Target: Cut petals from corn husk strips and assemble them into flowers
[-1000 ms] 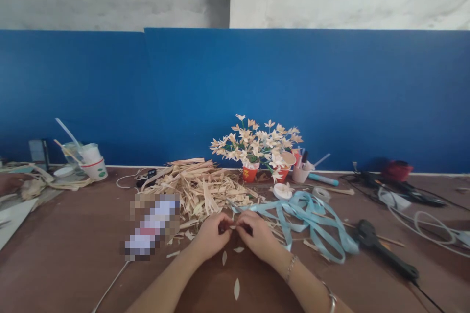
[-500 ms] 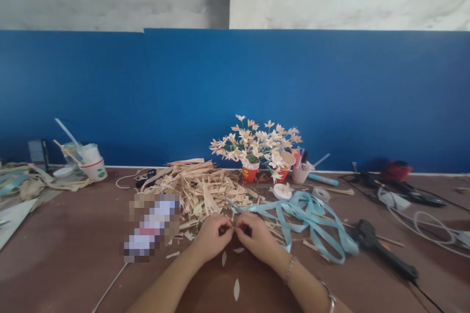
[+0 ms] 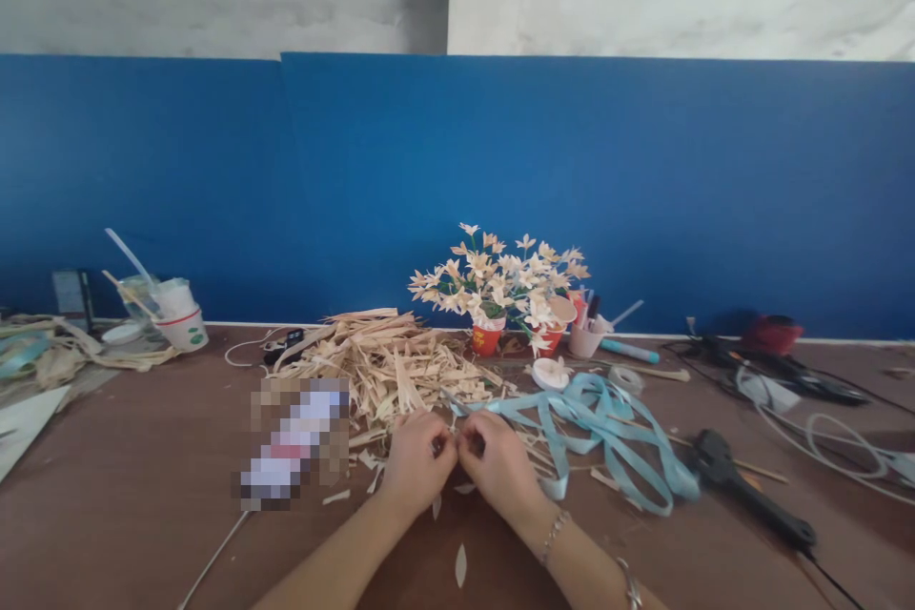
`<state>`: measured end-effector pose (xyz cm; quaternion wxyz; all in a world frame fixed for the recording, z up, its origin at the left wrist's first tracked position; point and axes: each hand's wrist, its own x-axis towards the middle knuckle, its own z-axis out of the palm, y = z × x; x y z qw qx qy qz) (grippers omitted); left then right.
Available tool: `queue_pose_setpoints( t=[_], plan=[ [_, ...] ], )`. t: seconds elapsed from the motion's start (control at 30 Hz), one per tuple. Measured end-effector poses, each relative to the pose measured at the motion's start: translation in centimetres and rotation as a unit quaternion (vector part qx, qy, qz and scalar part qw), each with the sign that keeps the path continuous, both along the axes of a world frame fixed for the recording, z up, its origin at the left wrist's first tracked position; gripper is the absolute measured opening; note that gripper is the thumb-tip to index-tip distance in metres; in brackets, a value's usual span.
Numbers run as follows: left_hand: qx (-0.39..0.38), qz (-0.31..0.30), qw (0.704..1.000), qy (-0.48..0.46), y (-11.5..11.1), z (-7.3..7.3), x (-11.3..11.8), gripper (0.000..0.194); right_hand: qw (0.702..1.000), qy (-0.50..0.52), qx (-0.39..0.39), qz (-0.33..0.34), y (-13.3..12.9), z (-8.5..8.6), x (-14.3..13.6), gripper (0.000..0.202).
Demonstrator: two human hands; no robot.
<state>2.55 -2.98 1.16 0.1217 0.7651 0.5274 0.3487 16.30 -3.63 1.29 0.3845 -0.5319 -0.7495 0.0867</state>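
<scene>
Both hands pinch close together on the near side of the husk pile (image 3: 400, 372), with loose pale petals (image 3: 461, 566) on the tabletop (image 3: 164, 467).
The left hand (image 3: 418, 460) and right hand (image 3: 498, 460) almost meet at the fingertips, each with thumb and forefinger drawn together; what, if anything, lies between them is too small and covered to tell. One petal shows whole, nearer the person than the pile; two more, partly covered by the hands, lie between it and the pile. They look thin and dry, so each is probably nearly weightless, slightly stiff and apt to split if squeezed hard. The pointed ends seem weakest; a light pinch at the broad middle likely suits best.
</scene>
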Motion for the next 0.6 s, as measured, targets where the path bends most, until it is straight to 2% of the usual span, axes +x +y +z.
queue_pose_setpoints(
  t=[0.23, 0.43, 0.6],
  plan=[
    [-0.014, 0.022, 1.000, -0.005, 0.0, 0.5, -0.3, 0.015, 0.996, -0.018, 0.014, -0.089, 0.3, 0.0, 0.7, 0.011],
    [-0.042, 0.005, 0.999, -0.029, 0.3, 0.6, -0.7, 0.018, 0.994, 0.099, -0.025, 0.026, 0.9, 0.1, 1.4, 0.011],
    [-0.060, -0.013, 0.998, -0.035, 0.0, 0.9, -0.4, 0.014, 0.989, 0.113, -0.026, 0.088, 0.8, 0.1, 1.1, 0.011]
  ],
)
